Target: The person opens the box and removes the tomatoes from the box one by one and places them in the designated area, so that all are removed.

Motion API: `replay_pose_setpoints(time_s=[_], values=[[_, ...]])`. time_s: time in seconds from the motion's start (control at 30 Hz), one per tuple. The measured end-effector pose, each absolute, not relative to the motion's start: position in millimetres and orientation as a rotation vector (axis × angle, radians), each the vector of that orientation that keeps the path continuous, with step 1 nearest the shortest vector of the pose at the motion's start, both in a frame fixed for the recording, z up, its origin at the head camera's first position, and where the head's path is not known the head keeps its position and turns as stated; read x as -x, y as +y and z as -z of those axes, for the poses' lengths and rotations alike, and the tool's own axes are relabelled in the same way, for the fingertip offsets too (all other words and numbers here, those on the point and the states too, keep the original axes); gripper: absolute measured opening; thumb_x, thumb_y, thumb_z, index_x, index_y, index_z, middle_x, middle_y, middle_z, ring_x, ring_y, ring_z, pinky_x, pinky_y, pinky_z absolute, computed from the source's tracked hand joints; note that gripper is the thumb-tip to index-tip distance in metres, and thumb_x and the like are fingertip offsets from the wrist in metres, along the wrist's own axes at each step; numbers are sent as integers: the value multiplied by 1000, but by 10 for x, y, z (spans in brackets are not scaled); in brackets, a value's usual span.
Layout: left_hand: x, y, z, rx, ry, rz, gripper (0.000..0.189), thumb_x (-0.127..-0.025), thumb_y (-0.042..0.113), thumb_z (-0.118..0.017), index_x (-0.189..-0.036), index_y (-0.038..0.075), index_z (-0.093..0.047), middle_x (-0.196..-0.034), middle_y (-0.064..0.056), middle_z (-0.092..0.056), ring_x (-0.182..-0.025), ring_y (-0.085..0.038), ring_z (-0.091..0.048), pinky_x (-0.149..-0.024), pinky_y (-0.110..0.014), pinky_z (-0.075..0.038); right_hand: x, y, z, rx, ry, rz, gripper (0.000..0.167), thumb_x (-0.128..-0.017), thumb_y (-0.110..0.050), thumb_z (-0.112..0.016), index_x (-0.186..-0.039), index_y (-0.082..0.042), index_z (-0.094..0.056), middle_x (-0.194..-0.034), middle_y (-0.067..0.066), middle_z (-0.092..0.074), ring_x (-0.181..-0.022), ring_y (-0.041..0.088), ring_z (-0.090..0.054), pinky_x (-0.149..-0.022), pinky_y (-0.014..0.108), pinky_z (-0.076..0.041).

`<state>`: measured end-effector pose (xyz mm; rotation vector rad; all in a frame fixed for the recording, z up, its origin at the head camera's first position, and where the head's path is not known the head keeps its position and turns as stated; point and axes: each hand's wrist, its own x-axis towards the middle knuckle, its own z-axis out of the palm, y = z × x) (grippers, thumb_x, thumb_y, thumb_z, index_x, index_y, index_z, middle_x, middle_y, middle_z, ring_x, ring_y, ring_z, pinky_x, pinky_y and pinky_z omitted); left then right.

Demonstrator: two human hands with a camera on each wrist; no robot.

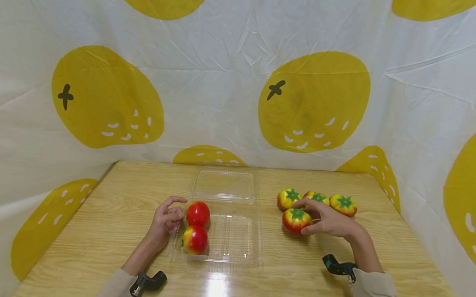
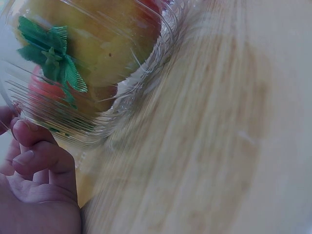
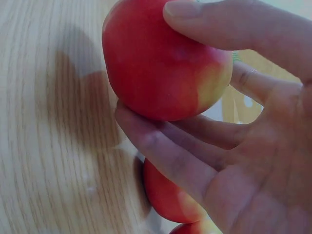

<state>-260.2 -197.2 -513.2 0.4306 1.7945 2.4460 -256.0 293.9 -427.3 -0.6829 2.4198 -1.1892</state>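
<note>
My right hand (image 1: pixel 328 220) grips a red-and-yellow toy tomato (image 1: pixel 296 221) with a green star-shaped calyx, its thumb on one side and its fingers on the other. In the right wrist view this tomato (image 3: pixel 163 63) shows its red underside, held off the wood. At the left, a clear plastic container (image 1: pixel 234 258) lies with its lid (image 1: pixel 225 184) folded back. Two tomatoes (image 1: pixel 195 240) sit along its left side, one behind the other. My left hand (image 1: pixel 164 221) pinches the container's left rim with bent fingers; the left wrist view shows the fingertips (image 2: pixel 27 131) at the ribbed wall.
Three more tomatoes (image 1: pixel 343 205) stand in a row on the wooden table (image 1: pixel 136 183), just behind my right hand. A white cloth (image 1: pixel 216 105) with large yellow fruit prints hangs around the table's back and sides. Both wrists carry black camera mounts (image 1: pixel 339 267).
</note>
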Motion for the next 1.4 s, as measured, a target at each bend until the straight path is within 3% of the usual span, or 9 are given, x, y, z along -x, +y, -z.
replay_pose_setpoints(time_s=[0.23, 0.53, 0.73, 1.1, 1.4], values=[[2599, -1972, 5125, -453, 1795, -2445, 32, -96, -7, -43, -123, 6, -55, -67, 6, -59, -48, -7, -42, -43, -32, -17, 2571, 2932, 4288, 659, 2430, 1175, 58, -87, -18, -79, -139, -9, -53, -143, 20, -56, -129, 40, -54, -100, 50, -49], [2598, -1969, 5115, -457, 1780, -2451, 33, -96, -8, -42, -123, 6, -55, -67, 7, -60, -49, -8, -40, -44, -33, -15, 2565, 2930, 4294, 659, 2406, 1183, 61, -89, -16, -78, -142, -7, -50, -143, 23, -55, -133, 45, -51, -106, 68, -44], [2601, -1967, 5117, -443, 1752, -2452, 32, -96, -8, -43, -124, 5, -53, -67, 8, -61, -47, -6, -39, -43, -31, -15, 2567, 2934, 4313, 662, 2401, 1160, 62, -89, -16, -78, -145, -9, -51, -148, 23, -51, -135, 47, -48, -108, 71, -41], [2609, -1971, 5124, -438, 1762, -2446, 31, -96, -6, -43, -124, 4, -53, -67, 8, -61, -48, -6, -40, -44, -32, -15, 2582, 2944, 4342, 660, 2390, 1151, 62, -90, -16, -78, -145, -10, -51, -150, 23, -49, -136, 49, -47, -108, 73, -39], [2601, -1978, 5122, -444, 1773, -2441, 34, -96, -7, -44, -121, 12, -56, -67, 7, -60, -47, -4, -42, -43, -32, -15, 2582, 2933, 4359, 666, 2430, 1118, 60, -90, -18, -78, -144, -11, -52, -148, 22, -51, -135, 47, -48, -104, 64, -45]])
